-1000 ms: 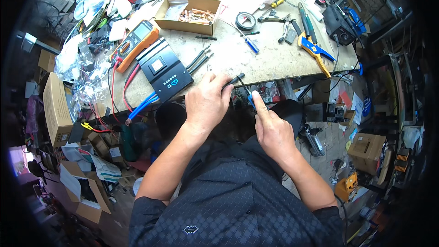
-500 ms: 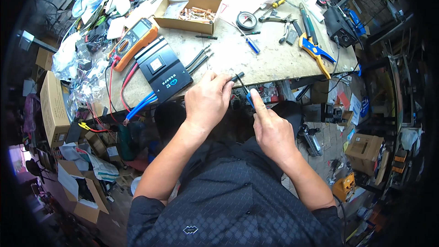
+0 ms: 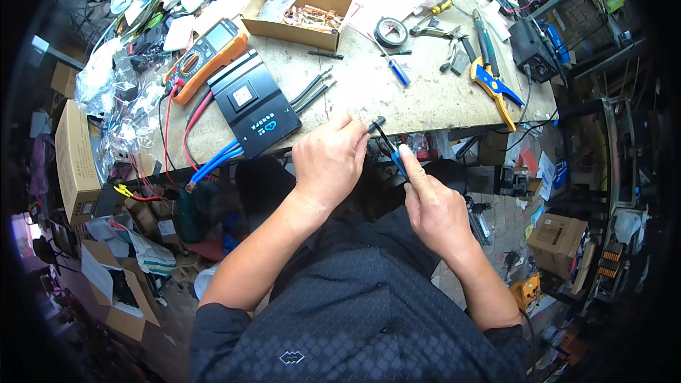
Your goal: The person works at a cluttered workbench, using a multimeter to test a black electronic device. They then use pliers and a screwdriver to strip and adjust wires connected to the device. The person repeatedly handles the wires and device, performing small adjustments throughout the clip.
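Note:
My left hand (image 3: 332, 159) is closed near the front edge of the workbench, gripping a short black cable (image 3: 377, 125) whose end sticks out past the fingertips. A blue-handled tool (image 3: 399, 163) with a narrow dark head is in my closed right hand (image 3: 434, 206), index finger stretched along it. Its head meets the cable's end; the exact kind of tool is hard to make out. Beyond my left hand lies a flat black electronic module (image 3: 266, 103) with thick blue, red and black leads.
An orange multimeter (image 3: 206, 60) and an open cardboard box (image 3: 292, 28) of copper-coloured parts stand behind. Across the bench lie black tape (image 3: 390, 32), a blue screwdriver (image 3: 399, 72), blue-and-orange pliers (image 3: 496, 92) and a black device (image 3: 532, 50). Boxes clutter the floor.
Both hands have shifted slightly right with the cable and tool. The tool's dark head now sits differently against the cable's end. The whole view has shifted a little.

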The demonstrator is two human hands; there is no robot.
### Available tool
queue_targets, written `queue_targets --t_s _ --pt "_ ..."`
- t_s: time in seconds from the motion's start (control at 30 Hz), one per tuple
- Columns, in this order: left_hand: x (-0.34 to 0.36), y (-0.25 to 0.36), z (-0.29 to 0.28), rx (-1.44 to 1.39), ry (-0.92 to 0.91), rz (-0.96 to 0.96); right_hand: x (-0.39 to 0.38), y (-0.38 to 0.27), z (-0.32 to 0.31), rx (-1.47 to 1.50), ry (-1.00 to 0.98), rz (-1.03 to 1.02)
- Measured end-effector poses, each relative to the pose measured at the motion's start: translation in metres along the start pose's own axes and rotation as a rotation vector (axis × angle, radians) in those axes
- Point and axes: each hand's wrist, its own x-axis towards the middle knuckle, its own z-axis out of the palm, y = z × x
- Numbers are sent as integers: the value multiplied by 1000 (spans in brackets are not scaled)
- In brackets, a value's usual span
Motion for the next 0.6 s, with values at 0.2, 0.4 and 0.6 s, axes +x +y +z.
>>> queue_targets --t_s 0.2,0.4,0.6 --pt "2 -6 -3 25 -9 93 8 -7 -10 1 -35 8" --pt "5 -9 -6 17 -37 126 17 -10 -2 -15 -11 17" --pt "7 -10 -5 20 -69 148 25 -7 10 -27 23 4"
